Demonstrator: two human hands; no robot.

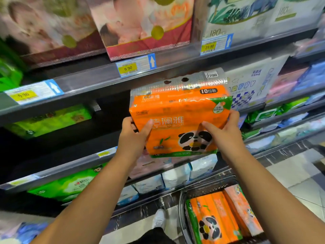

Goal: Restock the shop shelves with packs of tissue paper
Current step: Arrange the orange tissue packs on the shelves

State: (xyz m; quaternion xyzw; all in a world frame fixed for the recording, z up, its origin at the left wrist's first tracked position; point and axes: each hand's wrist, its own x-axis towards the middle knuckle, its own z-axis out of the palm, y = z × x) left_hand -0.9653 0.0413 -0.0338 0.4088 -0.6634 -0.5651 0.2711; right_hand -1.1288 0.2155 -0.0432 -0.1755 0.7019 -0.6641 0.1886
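An orange tissue pack [177, 111] with a panda print and a clear plastic top flap is held up in front of the middle shelf. My left hand [133, 136] grips its left side, thumb across the front. My right hand [223, 131] grips its right side, thumb on the panda. Behind the pack lies a dark gap on the shelf [109, 117]. Two more orange panda packs [214, 219] lie in a dark basket [182, 208] on the floor at the lower right.
Grey shelf rails with yellow price tags [128, 68] run across the view. Green packs [52, 120] sit left of the gap, white and blue packs [249, 85] to the right. Large packs fill the top shelf. My white shoe [159, 220] stands on the tiled floor.
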